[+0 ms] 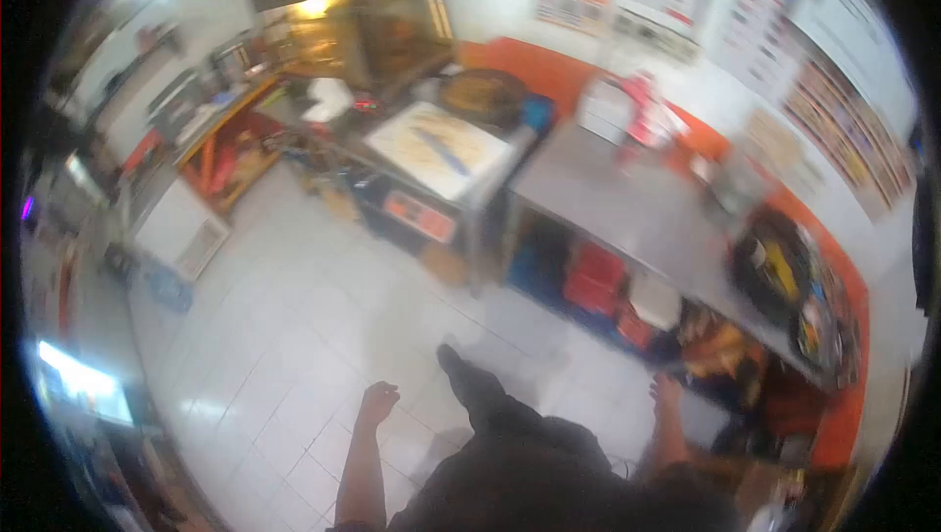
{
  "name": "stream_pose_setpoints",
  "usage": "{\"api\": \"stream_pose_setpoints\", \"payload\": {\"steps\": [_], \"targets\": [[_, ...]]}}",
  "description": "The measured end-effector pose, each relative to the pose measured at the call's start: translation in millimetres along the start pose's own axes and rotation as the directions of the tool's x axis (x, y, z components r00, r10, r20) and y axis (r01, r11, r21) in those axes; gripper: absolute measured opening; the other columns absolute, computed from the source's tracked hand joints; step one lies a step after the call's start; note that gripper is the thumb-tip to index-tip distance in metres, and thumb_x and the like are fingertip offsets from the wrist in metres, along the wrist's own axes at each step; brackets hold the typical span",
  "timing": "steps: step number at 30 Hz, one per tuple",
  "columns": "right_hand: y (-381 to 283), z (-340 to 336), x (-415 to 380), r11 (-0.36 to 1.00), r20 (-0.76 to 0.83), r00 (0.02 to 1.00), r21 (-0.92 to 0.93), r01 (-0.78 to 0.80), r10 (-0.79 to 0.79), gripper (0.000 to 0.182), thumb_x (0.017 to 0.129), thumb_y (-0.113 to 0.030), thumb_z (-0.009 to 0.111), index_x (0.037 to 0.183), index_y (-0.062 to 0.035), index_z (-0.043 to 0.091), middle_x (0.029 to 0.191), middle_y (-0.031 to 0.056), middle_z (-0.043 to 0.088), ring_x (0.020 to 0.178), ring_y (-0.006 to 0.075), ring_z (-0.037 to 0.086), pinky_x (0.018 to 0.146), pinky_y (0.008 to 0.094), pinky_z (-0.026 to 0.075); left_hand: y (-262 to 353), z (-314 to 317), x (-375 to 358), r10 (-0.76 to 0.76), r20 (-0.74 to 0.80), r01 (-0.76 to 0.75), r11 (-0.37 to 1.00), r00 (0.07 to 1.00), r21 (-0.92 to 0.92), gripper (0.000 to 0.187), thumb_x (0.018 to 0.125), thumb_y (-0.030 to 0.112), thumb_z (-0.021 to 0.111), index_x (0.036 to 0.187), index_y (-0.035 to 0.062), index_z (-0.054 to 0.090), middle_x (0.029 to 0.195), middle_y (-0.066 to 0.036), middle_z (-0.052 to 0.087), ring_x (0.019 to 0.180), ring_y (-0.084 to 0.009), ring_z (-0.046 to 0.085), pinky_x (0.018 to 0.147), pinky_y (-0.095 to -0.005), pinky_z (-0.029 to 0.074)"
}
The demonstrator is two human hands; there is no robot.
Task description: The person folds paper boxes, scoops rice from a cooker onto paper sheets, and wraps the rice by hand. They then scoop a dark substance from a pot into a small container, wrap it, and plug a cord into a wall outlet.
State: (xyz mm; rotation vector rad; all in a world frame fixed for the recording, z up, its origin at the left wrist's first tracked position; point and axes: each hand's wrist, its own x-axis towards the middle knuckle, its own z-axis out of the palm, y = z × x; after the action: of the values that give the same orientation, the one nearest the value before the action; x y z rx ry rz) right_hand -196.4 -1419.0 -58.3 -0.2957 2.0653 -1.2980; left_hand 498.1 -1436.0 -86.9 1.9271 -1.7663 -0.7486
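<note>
Over the white tiled floor (255, 375) hangs my left hand (378, 401), its fingers loosely bent and apart, with nothing visible in it. On the other side of my body, my right hand (667, 393) hangs near the lower shelf of the steel table (627, 203); its fingers are loose and apart, and I see nothing in them. Neither hand appears to touch anything. On that shelf are red containers (593, 277) and a white container (655, 300). The view is blurred.
Ahead stands a bench bearing a white board (402, 145) with a long blade-like object and a round dark pan (483, 98). A lit glass cabinet (343, 27) is behind. Black trays (769, 262) sit at the steel table's right end. A white box (183, 230) stands left.
</note>
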Motion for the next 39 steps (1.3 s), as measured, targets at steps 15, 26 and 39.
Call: {"api": "stream_pose_setpoints", "payload": {"steps": [15,26,39], "targets": [[-201,758,-244,0.931,0.953,0.226,-0.259,0.257,0.203,0.084,0.081,-0.023,0.071,0.148,-0.0051,0.023,0.127,0.0148,0.056,0.094,0.0217,0.063,0.074,0.0349,0.050,-259,-73,-100,-0.704,0.355,0.633,0.709,0.615,0.309,0.045,0.091,0.047,0.052,0.110,0.0081,0.064,0.097,-0.012,0.068,0.092,-0.0286,0.065,0.080,-0.0440,0.051],[-183,1009,-379,0.984,0.974,0.163,-0.166,0.061,0.155,0.082,0.081,-0.025,0.072,0.147,-0.0100,0.025,0.126,0.0141,0.057,0.090,0.0218,0.064,0.075,0.0366,0.051,-446,-242,114,-0.845,0.228,0.874,0.478,0.484,-0.087,0.070,0.087,0.044,0.058,0.139,0.0020,0.036,0.134,-0.019,0.048,0.124,-0.0358,0.046,0.103,-0.0432,0.038],[-177,1260,-296,0.947,0.959,0.270,0.002,-0.322,0.090,0.049,0.085,-0.023,0.064,0.128,-0.0066,0.047,0.100,0.0112,0.066,0.077,0.0175,0.064,0.062,0.0331,0.050,-581,-703,741,-0.011,-0.458,-0.088,0.977,0.889,-0.196,0.013,0.080,0.008,0.070,0.092,0.0031,0.069,0.091,-0.011,0.070,0.089,-0.0190,0.066,0.082,-0.0330,0.052]]}}
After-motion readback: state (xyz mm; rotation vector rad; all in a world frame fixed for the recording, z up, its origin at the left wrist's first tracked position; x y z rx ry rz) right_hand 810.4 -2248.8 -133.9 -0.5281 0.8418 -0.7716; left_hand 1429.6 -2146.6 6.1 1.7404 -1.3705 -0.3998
